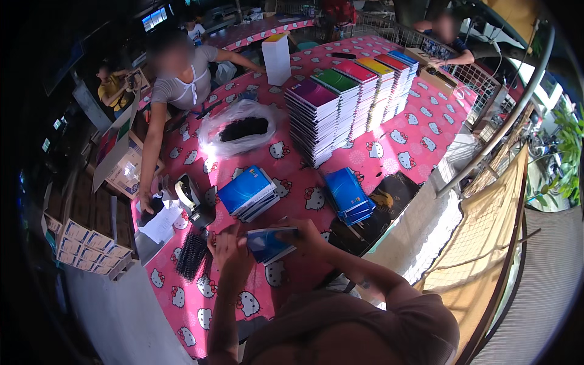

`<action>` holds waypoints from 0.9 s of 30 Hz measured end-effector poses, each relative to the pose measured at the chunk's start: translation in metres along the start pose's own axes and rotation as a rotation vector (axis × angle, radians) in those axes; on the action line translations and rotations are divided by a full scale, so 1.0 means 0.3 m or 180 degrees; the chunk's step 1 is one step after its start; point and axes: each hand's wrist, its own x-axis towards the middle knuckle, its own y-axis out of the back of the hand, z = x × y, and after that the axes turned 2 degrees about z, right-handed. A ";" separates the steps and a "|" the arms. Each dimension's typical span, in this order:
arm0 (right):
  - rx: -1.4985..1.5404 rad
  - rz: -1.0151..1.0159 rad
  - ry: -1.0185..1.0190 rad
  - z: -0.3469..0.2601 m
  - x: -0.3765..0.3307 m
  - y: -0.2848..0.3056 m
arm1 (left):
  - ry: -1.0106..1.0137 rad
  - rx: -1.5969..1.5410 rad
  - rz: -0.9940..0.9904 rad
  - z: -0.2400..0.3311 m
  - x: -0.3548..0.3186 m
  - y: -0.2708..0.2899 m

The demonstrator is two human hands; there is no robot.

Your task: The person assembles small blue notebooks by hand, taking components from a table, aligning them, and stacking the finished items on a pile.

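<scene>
- Blue booklet (261,244), one: above the near part of the surface (298,213), between the person's two hands.
- Right hand (303,236): grip fastened on the booklet's right side, thumb across the cover.
- Left hand (232,248): fingers at the booklet's left edge; whether this grip is clenched or loose cannot be told.
- Black spiral coils (193,255), one bundle: lying just left of the left hand.
- Blue notebooks, two low piles: one (246,188) beyond the hands, one (350,194) farther right.
- Dark desktop device with a pale curved part (185,196): left of the nearer pile.
- Cartons (91,234), stacked, white and blue labels: at left; contents unseen.
- Cardboard box (129,169), flap raised: green and magenta showing at its opening.
- Clear plastic bag (210,135), mouth open: holding a dark mass (243,129), detail indistinct.
- Spiral notebooks (316,115), tall stacks: purple, green, red, yellow and blue covers.
- White stack (278,64), yellow top: near a co-worker's hand.
- Open cardboard box (435,78), far right: contents too small to tell.
</scene>
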 end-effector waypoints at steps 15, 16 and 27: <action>0.0148 0.1664 0.0692 0.001 -0.215 0.259 | 0.0624 -0.1540 -0.0908 0.046 -0.019 0.033; 0.0593 0.2579 0.0547 -0.006 -0.254 0.345 | 0.0934 -0.1526 -0.0989 0.017 -0.052 0.011; 0.3402 0.4590 -0.2988 1.001 -0.556 0.766 | 0.1838 -0.1661 -0.1247 -0.073 -0.122 -0.185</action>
